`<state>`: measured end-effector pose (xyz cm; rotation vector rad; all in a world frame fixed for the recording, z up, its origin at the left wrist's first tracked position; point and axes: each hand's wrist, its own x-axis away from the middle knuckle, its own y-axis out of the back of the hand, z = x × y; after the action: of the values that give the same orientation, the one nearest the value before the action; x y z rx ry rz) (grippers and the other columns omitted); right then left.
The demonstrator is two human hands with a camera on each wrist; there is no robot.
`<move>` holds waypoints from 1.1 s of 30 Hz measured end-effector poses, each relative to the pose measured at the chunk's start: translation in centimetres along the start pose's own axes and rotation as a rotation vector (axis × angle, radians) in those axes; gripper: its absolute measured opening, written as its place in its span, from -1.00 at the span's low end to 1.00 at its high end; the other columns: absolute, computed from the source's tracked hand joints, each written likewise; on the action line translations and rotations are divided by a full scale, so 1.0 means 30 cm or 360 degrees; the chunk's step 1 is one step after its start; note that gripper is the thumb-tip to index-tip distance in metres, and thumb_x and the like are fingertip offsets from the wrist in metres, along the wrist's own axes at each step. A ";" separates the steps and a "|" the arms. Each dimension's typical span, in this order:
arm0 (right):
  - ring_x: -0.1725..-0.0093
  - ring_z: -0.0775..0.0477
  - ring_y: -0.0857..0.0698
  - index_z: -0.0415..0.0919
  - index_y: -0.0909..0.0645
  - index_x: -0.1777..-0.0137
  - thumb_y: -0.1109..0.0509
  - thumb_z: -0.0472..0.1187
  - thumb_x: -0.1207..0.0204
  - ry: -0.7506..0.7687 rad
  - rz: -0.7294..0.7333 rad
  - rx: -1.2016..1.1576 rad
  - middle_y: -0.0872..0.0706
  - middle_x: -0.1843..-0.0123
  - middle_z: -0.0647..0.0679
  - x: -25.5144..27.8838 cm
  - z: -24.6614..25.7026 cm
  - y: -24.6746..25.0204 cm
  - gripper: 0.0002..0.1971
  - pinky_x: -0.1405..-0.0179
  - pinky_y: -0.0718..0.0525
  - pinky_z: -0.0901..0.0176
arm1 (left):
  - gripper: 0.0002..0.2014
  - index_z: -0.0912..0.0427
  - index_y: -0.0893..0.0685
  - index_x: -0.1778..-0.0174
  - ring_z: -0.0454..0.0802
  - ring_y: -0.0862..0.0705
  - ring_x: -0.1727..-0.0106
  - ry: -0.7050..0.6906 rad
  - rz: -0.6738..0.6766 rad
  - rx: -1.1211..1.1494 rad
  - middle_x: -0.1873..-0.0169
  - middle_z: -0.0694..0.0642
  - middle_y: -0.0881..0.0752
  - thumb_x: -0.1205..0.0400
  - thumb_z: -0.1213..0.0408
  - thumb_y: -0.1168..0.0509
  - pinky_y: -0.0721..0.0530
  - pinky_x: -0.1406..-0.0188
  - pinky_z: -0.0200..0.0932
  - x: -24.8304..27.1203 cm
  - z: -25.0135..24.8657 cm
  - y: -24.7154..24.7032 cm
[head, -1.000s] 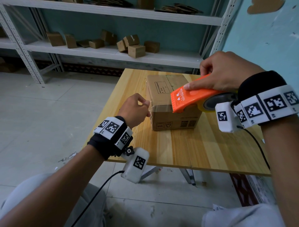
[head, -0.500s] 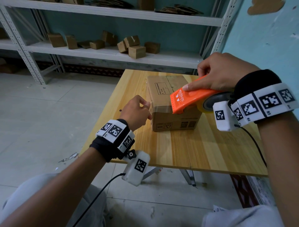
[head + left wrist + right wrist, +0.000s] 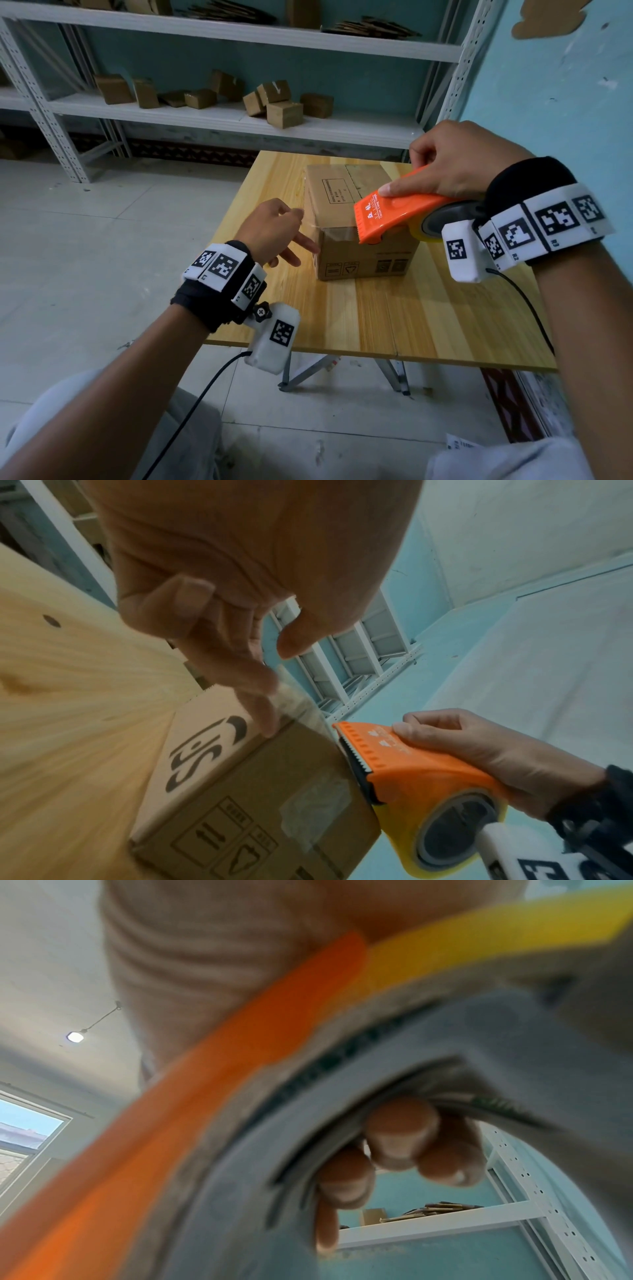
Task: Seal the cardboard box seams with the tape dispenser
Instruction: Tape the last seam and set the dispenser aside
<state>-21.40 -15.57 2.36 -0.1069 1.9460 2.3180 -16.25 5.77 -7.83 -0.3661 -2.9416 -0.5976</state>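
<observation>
A brown cardboard box (image 3: pixel 363 257) stands on the wooden table (image 3: pixel 394 315). My right hand (image 3: pixel 455 168) grips an orange tape dispenser (image 3: pixel 394 216) with a yellow tape roll (image 3: pixel 416 233); its toothed blade sits at the box's near top edge. Clear tape runs from the blade along that edge to the left corner. My left hand (image 3: pixel 291 236) is at that corner with fingers spread. In the left wrist view its fingertips (image 3: pixel 263 718) touch the tape on the box (image 3: pixel 260 791), beside the dispenser (image 3: pixel 421 775). The right wrist view is filled by the blurred dispenser (image 3: pixel 205 1096) and curled fingers (image 3: pixel 400 1139).
White metal shelving (image 3: pixel 308 126) behind the table holds several small cardboard boxes (image 3: pixel 284 113). A teal wall (image 3: pixel 548 85) stands close on the right. Grey floor (image 3: pixel 102 240) lies left of the table. Cables hang from both wrist cameras.
My left hand has gone from a curled pinch beside the box's left edge to spread fingers laid against the corner. The right hand and dispenser have hardly moved.
</observation>
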 end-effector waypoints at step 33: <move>0.26 -0.04 -0.66 -0.16 -0.61 0.32 -0.54 0.36 -0.28 0.0019 0.0047 -0.0039 -0.70 0.33 -0.07 -0.011 -0.012 0.002 -0.47 0.36 -0.43 0.16 | -0.39 -0.01 -0.29 -0.52 0.02 -0.60 -0.17 -0.0324 -0.0237 -0.0348 -0.43 0.10 -0.37 -0.59 -0.07 -0.32 -0.70 0.10 -0.18 -0.048 -0.031 -0.169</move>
<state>-21.10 -15.96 2.40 -0.0950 1.9379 2.3660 -16.10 0.56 -9.08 -0.2412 -3.1247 -0.9607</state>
